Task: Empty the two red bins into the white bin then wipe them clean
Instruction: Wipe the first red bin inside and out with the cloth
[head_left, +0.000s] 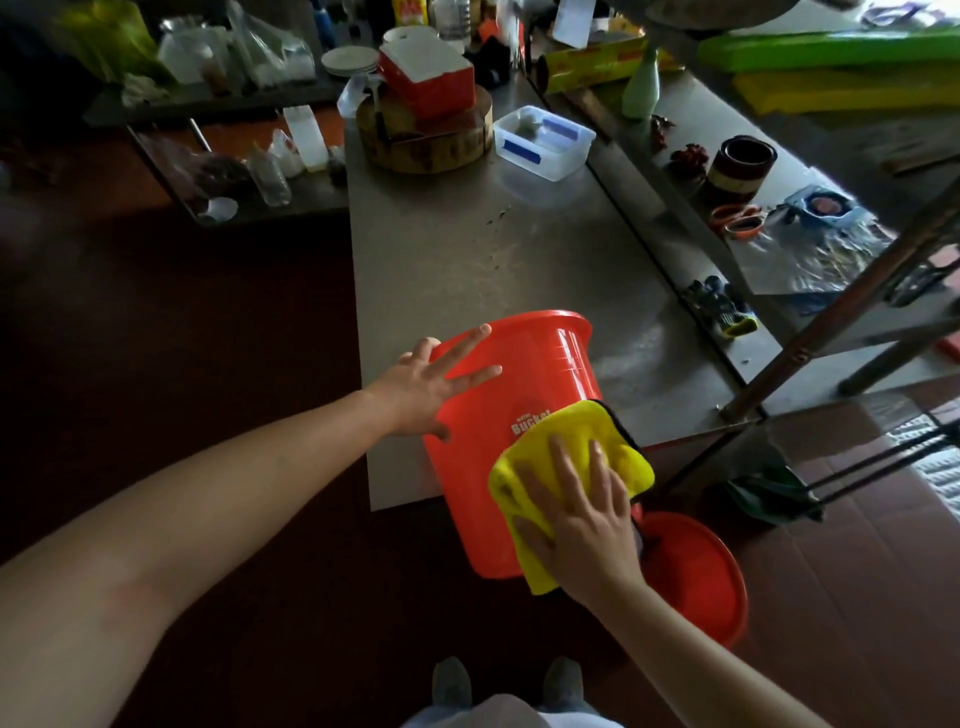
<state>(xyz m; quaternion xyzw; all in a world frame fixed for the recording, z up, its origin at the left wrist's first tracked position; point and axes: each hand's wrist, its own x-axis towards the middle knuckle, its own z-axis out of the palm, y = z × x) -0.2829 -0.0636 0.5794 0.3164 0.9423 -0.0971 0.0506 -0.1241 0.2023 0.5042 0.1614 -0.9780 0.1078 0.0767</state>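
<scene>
Red bucket (498, 415): tilted at the near edge of the steel table (467, 249), with the rim end over the tabletop and the base end past the edge, towards the person. White lettering shows on its side.
Left hand (421, 389): flat against the bucket's upper left side, fingers straight and spread, curled round nothing.
Right hand (582, 525): palm down with fingers straight and spread, pressing the yellow cloth (587, 441) against the bucket's lower right side. It presses rather than clutches.
Yellow cloth: folded, dark-edged, lying between the right hand and the bucket wall.
Second red bin (696, 577): on the floor just beside the right wrist, below the table edge, open side up.
Table, far end: a clear plastic container (543, 143) beside a round wooden block (426, 140).
</scene>
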